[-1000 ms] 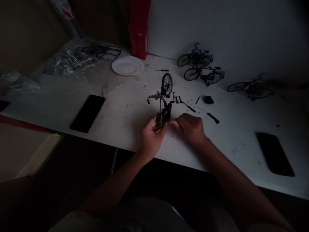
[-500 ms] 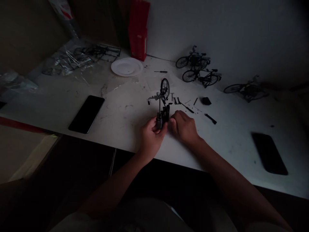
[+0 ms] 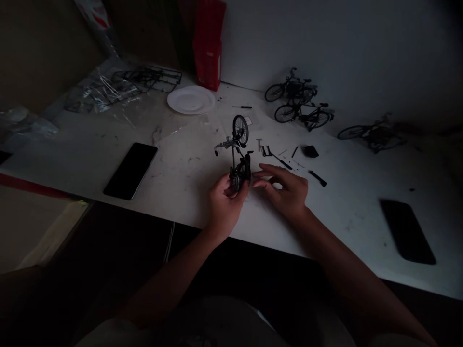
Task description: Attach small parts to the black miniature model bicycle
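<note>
My left hand (image 3: 226, 205) is closed around the rear part of a black model bicycle (image 3: 235, 153), just above the table near its front edge. Its spoked front wheel and handlebar point away from me. Part of the rear end is hidden by my fingers. To the right of the bicycle is my right hand (image 3: 284, 188), with thumb and fingers apart and nothing visible between them. Its fingertips are close to the rear wheel; whether they touch it I cannot tell. Beyond that hand lie a small screwdriver (image 3: 282, 161) and a dark strip-like part (image 3: 318, 178).
Several model bicycles (image 3: 304, 115) stand along the wall. A white plate (image 3: 191, 100), a red box (image 3: 209, 62) and clear plastic packaging (image 3: 97, 91) with black part frames lie at the back. One phone (image 3: 130, 171) is at left, another dark phone-like slab (image 3: 407, 231) at right.
My right hand has opened from a curled grip, its fingers now spread apart. The front of the bicycle has swung slightly left in my left hand.
</note>
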Motion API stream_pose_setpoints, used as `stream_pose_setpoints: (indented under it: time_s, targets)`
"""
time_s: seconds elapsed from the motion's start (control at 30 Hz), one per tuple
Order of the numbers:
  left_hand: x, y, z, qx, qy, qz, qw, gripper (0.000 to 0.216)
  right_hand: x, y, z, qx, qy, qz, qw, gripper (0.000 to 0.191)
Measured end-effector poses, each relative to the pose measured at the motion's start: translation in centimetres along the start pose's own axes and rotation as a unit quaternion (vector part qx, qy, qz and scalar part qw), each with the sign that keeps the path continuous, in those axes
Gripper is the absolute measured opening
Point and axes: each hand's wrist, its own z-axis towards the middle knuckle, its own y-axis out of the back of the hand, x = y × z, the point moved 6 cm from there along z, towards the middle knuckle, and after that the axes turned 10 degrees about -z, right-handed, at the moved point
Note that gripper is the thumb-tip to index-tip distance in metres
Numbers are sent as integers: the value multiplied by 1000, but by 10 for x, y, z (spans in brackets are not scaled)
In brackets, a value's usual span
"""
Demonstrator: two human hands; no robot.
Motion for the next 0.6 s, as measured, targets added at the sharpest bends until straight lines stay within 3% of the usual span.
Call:
stream_pose_setpoints:
  time_s: [0.23, 0.4, 0.6]
  targets:
    - [1, 1, 2, -3, 7, 16, 1000, 23, -1, 2, 1, 21, 10, -23, 999, 16]
    - [2, 1, 0, 3, 17, 22, 1000, 22, 6, 3, 1, 11, 112, -100, 989, 18]
    - [3, 2, -3, 5, 16, 45, 999, 23, 13, -1, 1, 1, 179, -207, 962, 40]
